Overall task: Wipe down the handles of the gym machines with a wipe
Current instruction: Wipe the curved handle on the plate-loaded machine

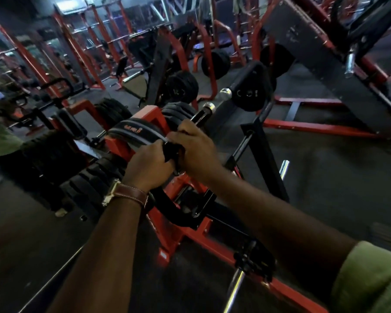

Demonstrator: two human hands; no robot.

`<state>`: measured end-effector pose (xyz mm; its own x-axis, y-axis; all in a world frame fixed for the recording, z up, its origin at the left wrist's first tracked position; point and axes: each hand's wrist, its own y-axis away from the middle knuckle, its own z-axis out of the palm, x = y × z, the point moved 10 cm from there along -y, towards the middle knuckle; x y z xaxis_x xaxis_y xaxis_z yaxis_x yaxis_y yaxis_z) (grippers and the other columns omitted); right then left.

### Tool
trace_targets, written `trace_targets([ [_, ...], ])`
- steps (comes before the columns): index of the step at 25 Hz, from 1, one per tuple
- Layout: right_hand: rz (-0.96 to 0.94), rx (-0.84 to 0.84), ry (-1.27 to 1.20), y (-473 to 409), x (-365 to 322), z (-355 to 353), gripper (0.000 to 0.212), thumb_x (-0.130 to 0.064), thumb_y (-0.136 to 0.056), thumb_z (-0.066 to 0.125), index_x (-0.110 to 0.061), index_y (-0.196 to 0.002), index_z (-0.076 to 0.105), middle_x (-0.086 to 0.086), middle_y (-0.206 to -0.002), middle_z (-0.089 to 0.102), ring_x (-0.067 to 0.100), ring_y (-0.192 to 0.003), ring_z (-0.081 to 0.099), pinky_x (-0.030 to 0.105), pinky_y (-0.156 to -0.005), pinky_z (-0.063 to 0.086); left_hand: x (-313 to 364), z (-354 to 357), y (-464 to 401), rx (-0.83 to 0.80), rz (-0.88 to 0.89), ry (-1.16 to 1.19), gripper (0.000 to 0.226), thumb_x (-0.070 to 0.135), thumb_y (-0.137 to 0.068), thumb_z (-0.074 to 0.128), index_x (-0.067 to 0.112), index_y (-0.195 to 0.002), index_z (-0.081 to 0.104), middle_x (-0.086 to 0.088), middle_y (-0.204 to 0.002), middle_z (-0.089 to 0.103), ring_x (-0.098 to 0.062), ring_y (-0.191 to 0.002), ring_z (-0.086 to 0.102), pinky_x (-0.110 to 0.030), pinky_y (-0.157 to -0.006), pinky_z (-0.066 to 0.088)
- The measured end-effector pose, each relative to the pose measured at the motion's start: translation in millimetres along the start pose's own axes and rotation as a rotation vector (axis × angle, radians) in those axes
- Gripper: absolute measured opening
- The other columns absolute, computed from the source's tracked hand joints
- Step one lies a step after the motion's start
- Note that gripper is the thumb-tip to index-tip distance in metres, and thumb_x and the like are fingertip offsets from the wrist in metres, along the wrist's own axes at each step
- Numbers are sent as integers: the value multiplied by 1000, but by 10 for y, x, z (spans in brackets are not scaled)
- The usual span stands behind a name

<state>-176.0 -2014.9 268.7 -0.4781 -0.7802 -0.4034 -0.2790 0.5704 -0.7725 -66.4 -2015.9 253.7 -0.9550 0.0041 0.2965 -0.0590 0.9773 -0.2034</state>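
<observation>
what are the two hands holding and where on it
Left hand and right hand both grip a dark cloth-like thing bunched between them; its exact identity is unclear.

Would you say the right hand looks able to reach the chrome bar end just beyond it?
Probably yes: the right hand grips the black handle, and the chrome bar end sits just past it with nothing between.

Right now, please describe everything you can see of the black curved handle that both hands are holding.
The black curved metal handle looks like a matte tube that bends in a loop, bolted by a flat bracket to the red steel machine frame. Its upper end rises between the two hands. The left hand and the right hand both grip this top part, fingers curled around it. A dark piece, perhaps the wipe, shows between them; I cannot tell for sure.
</observation>
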Motion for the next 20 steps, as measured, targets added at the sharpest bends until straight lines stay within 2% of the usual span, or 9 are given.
trace_targets([
  [1,9,-27,73,-108,144,14,14,-23,-91,60,-16,-94,70,2,-103,55,7,-86,46,13,-64,32,33,-16,19,18,5,-25,32,44,-85,57,18,-104,59,-3,-91,66,-24,-80,64,-44,-73,57],
  [3,211,-13,212,-399,671,-140,15,-23,-93,55,-20,-95,69,-1,-109,51,11,-89,52,22,-65,41,62,-53,48,74,-3,-78,30,43,-90,60,17,-106,59,-4,-89,65,-24,-81,63,-39,-71,53],
  [6,391,95,129,-341,917,-252,15,-16,-93,55,-20,-99,69,-2,-107,50,17,-90,57,28,-69,45,81,-88,81,126,-2,-107,31,43,-93,60,15,-107,58,-3,-88,63,-23,-79,59,-35,-69,49],
  [10,316,133,-272,219,219,-34,9,-17,-96,58,-19,-103,64,-6,-106,52,4,-89,54,20,-75,50,78,-71,91,116,7,-77,31,37,-91,60,13,-111,58,-6,-92,66,-26,-82,63,-41,-73,55],
  [11,424,205,-310,168,400,-66,11,-12,-94,59,-19,-100,64,-2,-105,56,7,-89,56,23,-77,52,85,-84,92,128,5,-79,31,38,-92,60,14,-110,58,-5,-92,65,-25,-82,62,-40,-72,53],
  [13,822,418,-331,81,1078,-179,13,-5,-89,59,-17,-90,63,7,-97,64,19,-86,61,39,-79,55,76,-96,105,145,-9,-74,32,43,-93,59,15,-107,58,-2,-88,62,-22,-80,57,-34,-67,45],
  [15,1156,446,-516,50,1557,-70,11,-11,-96,56,-9,-99,66,11,-93,67,23,-81,62,35,-70,58,52,-80,113,150,-17,-56,32,45,-94,58,17,-108,58,1,-87,59,-20,-79,56,-32,-66,41],
  [17,1253,396,-631,164,1480,124,18,-15,-104,49,-10,-106,66,9,-88,65,21,-79,64,25,-59,49,38,-61,112,149,-8,-39,32,46,-94,58,17,-109,58,1,-87,61,-21,-80,59,-33,-65,44],
  [20,1244,522,-1266,412,1045,406,26,-7,-101,52,-11,-76,56,4,-63,57,10,-52,57,25,-57,55,34,-52,90,146,15,-20,30,46,-93,58,18,-107,58,2,-84,62,-20,-77,62,-32,-62,46],
])
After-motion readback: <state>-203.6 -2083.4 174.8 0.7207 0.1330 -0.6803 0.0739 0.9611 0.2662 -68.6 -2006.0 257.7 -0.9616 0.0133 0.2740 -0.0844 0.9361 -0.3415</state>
